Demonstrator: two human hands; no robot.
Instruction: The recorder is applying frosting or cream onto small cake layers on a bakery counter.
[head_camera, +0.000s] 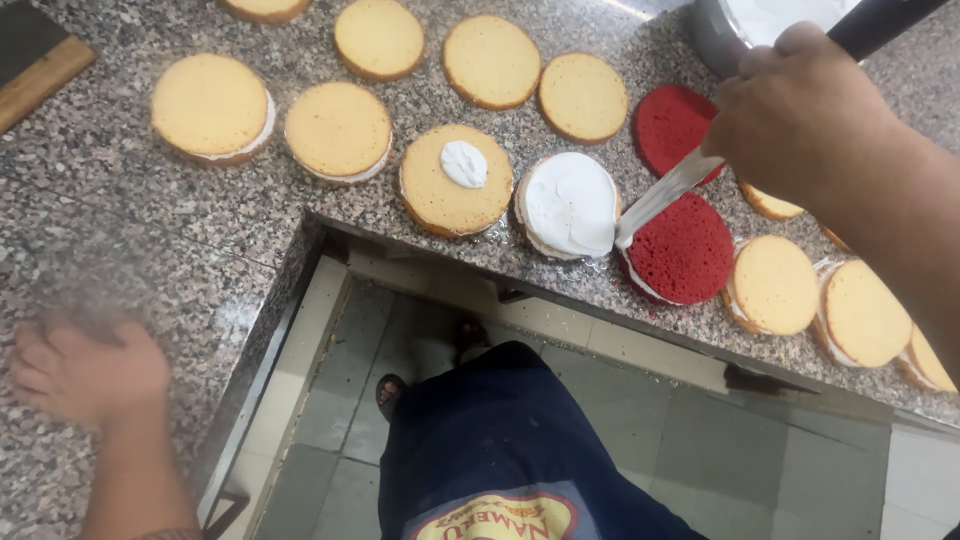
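My right hand (795, 105) grips a metal spatula (660, 200) whose cream-smeared tip rests at the right edge of a round cake layer covered with white cream (567, 203). Left of it sits a yellow sponge layer with a small dab of cream (455, 180). Two red sponge layers (685, 250) (668, 122) lie just right of the spatula. My left hand (85, 370) rests flat on the granite counter (130, 230) at the lower left, holding nothing.
Several plain yellow sponge rounds (338, 130) are spread over the counter, some stacked with cream between. A metal bowl of white cream (770, 25) stands at the top right. A wooden board (35, 65) sits at the top left. Tiled floor (750, 440) lies below the counter edge.
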